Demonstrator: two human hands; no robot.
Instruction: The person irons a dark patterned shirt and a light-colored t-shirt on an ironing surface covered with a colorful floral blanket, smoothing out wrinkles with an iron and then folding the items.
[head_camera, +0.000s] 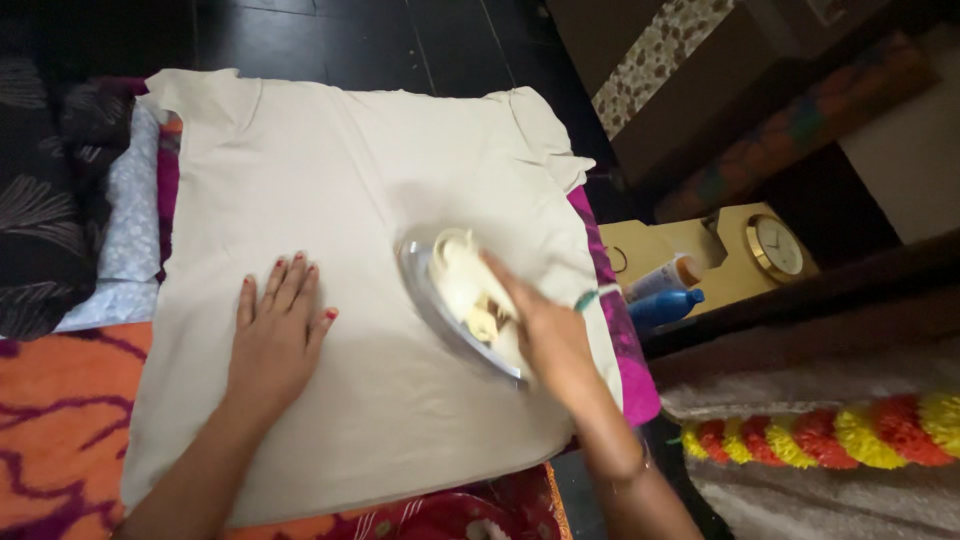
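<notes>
Left hand (275, 330) lies flat, fingers spread, palm down on the cream cotton T-shirt (350, 210), nothing held in its grip. Right hand (545, 335) has its grip wrapped round the handle of the cream-bodied iron with a shiny metal soleplate (455, 300), which sits on the shirt's right half, a little blurred. The shirt lies spread over a magenta cloth (625, 350) and an orange patterned blanket (60, 420). Off right, a blue bottle (665, 305), a round gold-rimmed clock (778, 247), and a red-and-yellow flower garland (830, 435).
</notes>
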